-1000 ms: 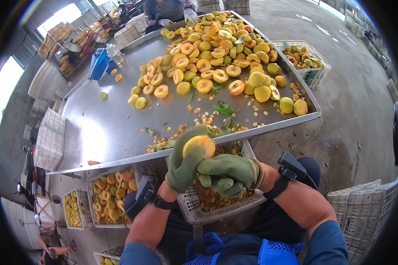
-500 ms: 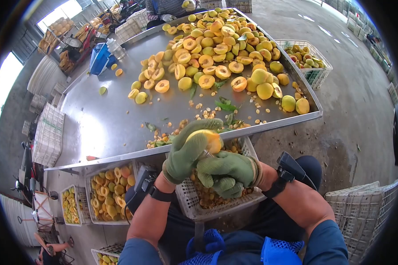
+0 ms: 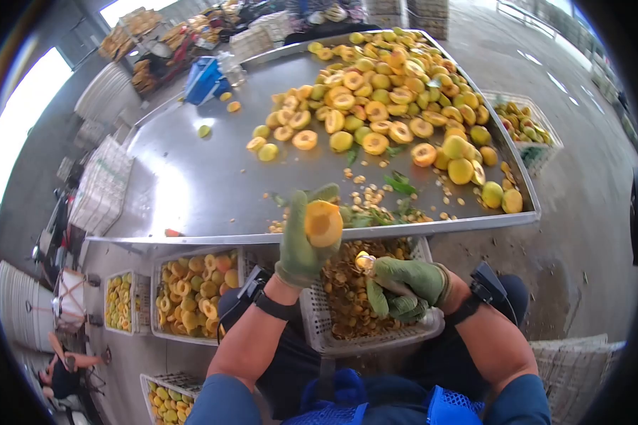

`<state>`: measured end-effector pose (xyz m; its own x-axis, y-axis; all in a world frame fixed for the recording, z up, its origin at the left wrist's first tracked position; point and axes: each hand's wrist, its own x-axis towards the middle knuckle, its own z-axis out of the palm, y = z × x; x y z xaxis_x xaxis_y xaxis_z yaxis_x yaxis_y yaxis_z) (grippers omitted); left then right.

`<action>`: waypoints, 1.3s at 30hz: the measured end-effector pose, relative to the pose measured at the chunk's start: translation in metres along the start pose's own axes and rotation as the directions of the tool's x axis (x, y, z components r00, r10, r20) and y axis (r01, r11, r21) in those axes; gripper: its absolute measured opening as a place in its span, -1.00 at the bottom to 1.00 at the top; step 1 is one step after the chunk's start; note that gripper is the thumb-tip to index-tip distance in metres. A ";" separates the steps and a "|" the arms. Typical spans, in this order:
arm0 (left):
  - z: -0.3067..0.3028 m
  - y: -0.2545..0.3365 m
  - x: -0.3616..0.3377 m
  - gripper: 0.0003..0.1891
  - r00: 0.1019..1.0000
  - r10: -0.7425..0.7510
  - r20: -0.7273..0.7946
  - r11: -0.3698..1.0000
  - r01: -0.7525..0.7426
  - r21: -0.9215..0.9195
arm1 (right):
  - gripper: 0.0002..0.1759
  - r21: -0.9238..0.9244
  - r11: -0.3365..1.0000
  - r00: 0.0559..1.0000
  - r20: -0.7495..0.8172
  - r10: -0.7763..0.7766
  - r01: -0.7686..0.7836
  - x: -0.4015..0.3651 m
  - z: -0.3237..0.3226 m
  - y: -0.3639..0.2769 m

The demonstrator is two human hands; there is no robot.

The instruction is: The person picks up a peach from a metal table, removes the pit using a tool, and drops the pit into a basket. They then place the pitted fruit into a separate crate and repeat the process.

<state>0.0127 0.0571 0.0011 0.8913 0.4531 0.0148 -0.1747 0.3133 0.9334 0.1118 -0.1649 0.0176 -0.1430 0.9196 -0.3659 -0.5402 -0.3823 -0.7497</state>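
My left hand, in a green glove, grips a yellow peach half with its cut face and central hollow showing. My right hand, gloved the same way, is closed over the crate of pits between my knees. From its fingers pokes the tip of a small metal-tipped tool, whose handle is hidden in the glove. A yellowish piece, perhaps a pit, sits at that tip. The two hands are apart.
A metal table carries a heap of whole and halved peaches, loose pits and leaves. A crate of peach halves stands left of my legs. Another fruit crate is beyond the table's right side. A person sits across.
My hands have separated: the right one has drawn down and right from the peach with the tool. The left has turned the fruit, so its cut face now shows. The view has shifted slightly.
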 end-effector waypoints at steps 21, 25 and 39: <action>-0.155 0.063 -0.139 -0.33 0.913 0.006 -0.408 0.967 0.099 0.236 | -0.31 -0.531 0.809 0.932 -0.358 0.056 -0.252 0.051 0.029 0.004; -0.134 0.074 -0.103 -0.43 0.889 0.457 0.030 0.509 -0.289 0.811 | -0.58 -0.439 0.898 0.946 -0.297 -0.131 -0.013 0.064 0.043 -0.005; 0.008 -0.014 -0.040 -0.31 0.986 -0.156 0.067 0.980 0.145 0.137 | -0.48 -0.799 0.600 0.747 -0.426 -0.511 -0.046 0.035 0.025 0.022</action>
<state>-0.0170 0.0280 -0.0095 0.9337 0.3419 -0.1068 0.0157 0.2588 0.9658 0.0741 -0.1395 0.0018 0.5226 0.8434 -0.1250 0.3452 -0.3433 -0.8735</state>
